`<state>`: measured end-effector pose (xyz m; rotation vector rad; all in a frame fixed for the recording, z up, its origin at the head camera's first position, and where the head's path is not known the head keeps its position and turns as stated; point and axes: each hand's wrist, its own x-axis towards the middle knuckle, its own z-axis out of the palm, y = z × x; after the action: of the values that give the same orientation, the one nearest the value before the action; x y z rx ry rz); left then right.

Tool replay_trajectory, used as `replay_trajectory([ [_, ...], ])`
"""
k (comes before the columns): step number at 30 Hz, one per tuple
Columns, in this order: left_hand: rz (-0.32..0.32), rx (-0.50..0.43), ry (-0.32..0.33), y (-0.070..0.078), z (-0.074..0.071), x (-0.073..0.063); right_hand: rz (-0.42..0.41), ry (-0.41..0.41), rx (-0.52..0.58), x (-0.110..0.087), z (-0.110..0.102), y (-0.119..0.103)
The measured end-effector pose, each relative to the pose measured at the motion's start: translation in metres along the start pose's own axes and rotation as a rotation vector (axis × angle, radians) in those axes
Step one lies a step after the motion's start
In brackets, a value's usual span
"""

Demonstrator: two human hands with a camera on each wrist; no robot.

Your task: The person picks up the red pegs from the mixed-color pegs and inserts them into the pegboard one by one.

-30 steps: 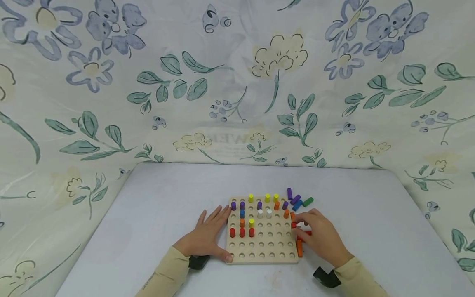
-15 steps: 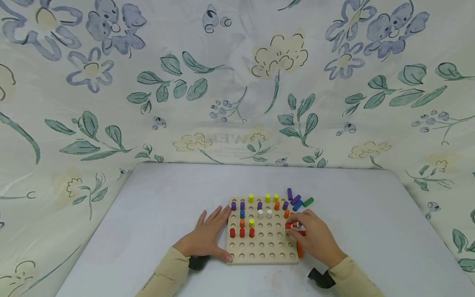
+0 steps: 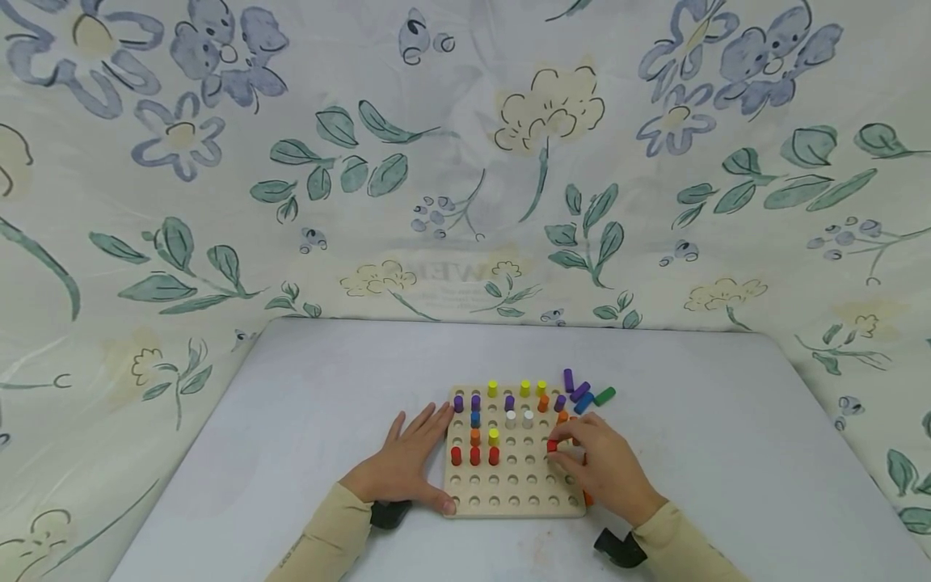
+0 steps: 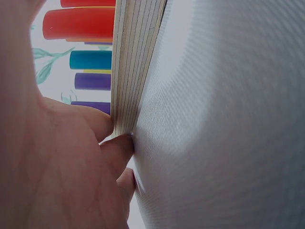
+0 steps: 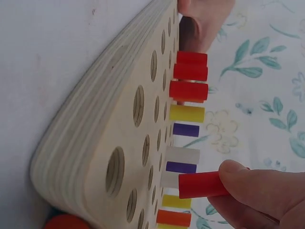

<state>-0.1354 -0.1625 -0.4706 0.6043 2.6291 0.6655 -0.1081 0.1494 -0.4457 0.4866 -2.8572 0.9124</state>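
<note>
A red peg (image 5: 200, 185) is pinched between thumb and fingers of my right hand (image 3: 607, 465), held over the right half of the wooden pegboard (image 3: 524, 508). In the right wrist view its lower end is clear of the board's holes. My left hand (image 3: 407, 465) lies along the board's left edge, fingers spread and thumb on the near left corner. The left wrist view shows its fingers (image 4: 116, 155) against the board's layered side (image 4: 133, 62). Several red pegs (image 3: 475, 457) stand in one row, with yellow, purple, blue, orange and white pegs farther back.
Loose purple (image 3: 569, 380), blue (image 3: 584, 402) and green (image 3: 605, 396) pegs lie beyond the board's far right corner. An orange peg (image 3: 588, 499) is partly hidden by the right hand. A flowered cloth (image 3: 465, 162) hangs behind the white table (image 3: 349, 364).
The right hand has carried the red peg leftward from the board's right edge to over its holes. The left hand stays put.
</note>
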Motion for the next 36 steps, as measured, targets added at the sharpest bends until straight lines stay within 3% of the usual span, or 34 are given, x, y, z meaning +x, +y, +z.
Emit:
replay_trajectory([
  [36,-0.004,0.005,0.004,-0.002,0.001,0.001,-0.093,-0.06,-0.018,0.01,0.02,-0.019],
])
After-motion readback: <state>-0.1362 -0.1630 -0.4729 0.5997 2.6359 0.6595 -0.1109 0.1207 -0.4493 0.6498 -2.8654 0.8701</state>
